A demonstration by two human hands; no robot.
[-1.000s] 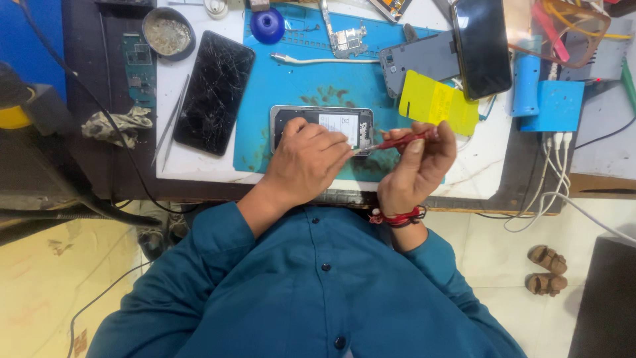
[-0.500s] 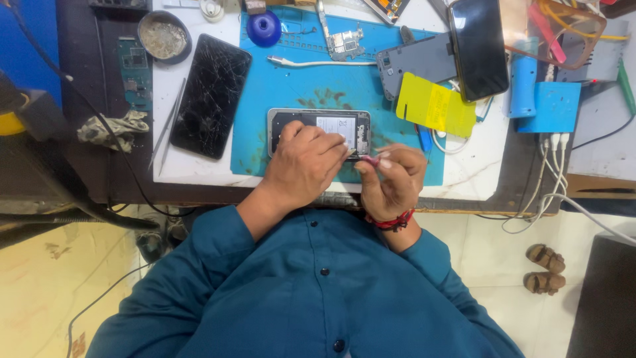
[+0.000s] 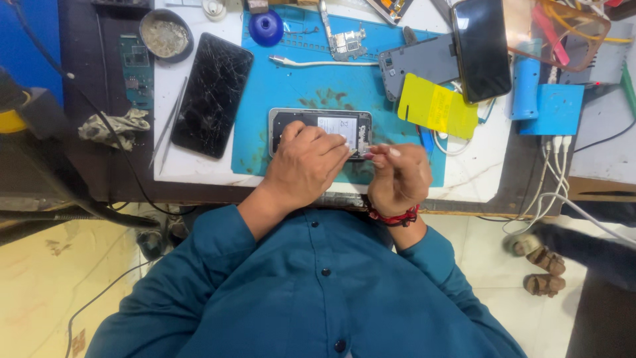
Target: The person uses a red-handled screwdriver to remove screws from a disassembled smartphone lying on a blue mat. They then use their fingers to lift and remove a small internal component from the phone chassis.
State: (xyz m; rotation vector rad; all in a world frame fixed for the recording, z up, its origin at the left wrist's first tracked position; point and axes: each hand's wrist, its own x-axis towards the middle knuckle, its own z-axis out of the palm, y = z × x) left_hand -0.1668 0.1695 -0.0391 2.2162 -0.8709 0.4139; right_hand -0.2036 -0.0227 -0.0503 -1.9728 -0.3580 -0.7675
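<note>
An opened phone (image 3: 320, 130) lies flat on the blue mat (image 3: 298, 86) at the tabletop's near edge. It is pinned by the left hand (image 3: 306, 166), fingers spread; the right hand (image 3: 397, 178) is pinched at its right end, though on what cannot be told. It is judged light, rigid and fragile inside, best held by the frame edges.

The left hand (image 3: 306, 167) rests on an opened phone (image 3: 320, 130) on a blue mat (image 3: 298, 86); the right hand (image 3: 399, 178) pinches at its right edge. A cracked screen (image 3: 212, 94) lies left on the tabletop (image 3: 477, 176).
</note>
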